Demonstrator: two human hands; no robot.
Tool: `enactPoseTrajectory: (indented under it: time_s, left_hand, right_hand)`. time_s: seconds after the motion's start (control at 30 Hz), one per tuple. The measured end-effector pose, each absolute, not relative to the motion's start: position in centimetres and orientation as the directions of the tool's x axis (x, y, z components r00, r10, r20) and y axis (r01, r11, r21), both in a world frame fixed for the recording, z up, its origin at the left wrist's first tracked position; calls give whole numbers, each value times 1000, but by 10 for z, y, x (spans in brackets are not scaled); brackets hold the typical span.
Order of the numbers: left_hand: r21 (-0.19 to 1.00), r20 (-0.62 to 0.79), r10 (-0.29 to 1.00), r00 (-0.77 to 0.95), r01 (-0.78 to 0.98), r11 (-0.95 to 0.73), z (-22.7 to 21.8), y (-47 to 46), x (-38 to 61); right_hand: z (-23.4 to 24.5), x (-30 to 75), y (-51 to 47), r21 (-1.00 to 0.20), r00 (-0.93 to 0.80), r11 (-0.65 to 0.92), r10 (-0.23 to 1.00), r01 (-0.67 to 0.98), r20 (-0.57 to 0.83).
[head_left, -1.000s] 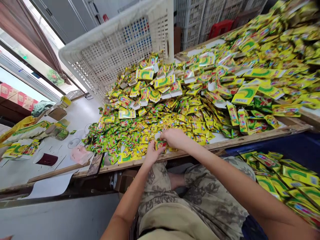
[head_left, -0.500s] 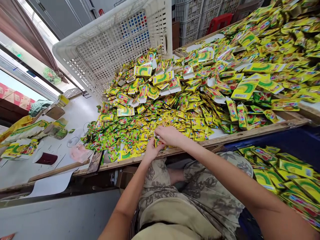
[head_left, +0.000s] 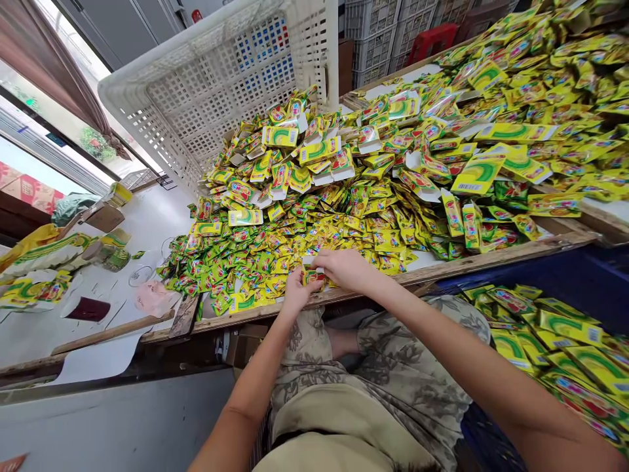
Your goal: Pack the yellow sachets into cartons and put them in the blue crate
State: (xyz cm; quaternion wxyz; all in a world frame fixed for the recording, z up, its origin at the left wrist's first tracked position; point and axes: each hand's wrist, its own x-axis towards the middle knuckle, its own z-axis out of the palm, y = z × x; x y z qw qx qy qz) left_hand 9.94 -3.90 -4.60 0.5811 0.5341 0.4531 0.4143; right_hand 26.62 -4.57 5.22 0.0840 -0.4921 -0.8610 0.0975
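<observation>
A big heap of small yellow-green sachets (head_left: 314, 223) covers the table in front of me. My left hand (head_left: 295, 294) and my right hand (head_left: 344, 269) meet at the table's near wooden edge (head_left: 442, 269). Both are closed on a small stack of sachets (head_left: 313, 278) held between them. Flat yellow-green cartons (head_left: 479, 174) lie mixed in the heap further back and to the right.
A white plastic crate (head_left: 221, 85) lies tipped on its side behind the heap. A blue bin (head_left: 580, 275) at my right holds filled cartons (head_left: 565, 347). On the white surface at left lie bags (head_left: 44, 255), a dark red item (head_left: 91, 309) and a pink one (head_left: 152, 298).
Both hands stay together at the table edge with the small stack; they have shifted only slightly. The view has tilted a little.
</observation>
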Motion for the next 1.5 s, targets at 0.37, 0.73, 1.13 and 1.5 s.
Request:
enactPoseTrajectory:
  time_s: [0.37,0.73,1.13,1.5]
  left_hand:
    - [993,-103,949,298,-20,114,-37,-41,100]
    - [996,-75,946,314,77,53,-34,-40,101]
    - [988,-52,958,284,155,7,-36,-39,99]
    - [999,20,937,350,22,-29,-24,-37,94]
  right_hand:
    - [40,268,-50,-287,-404,395,914,873,31]
    - [47,255,-37,-198,-400,398,916,896,30]
    - [32,250,-28,-36,-656,694,695,719,295]
    - [27,264,-58,-248,-421,450,892,858,166]
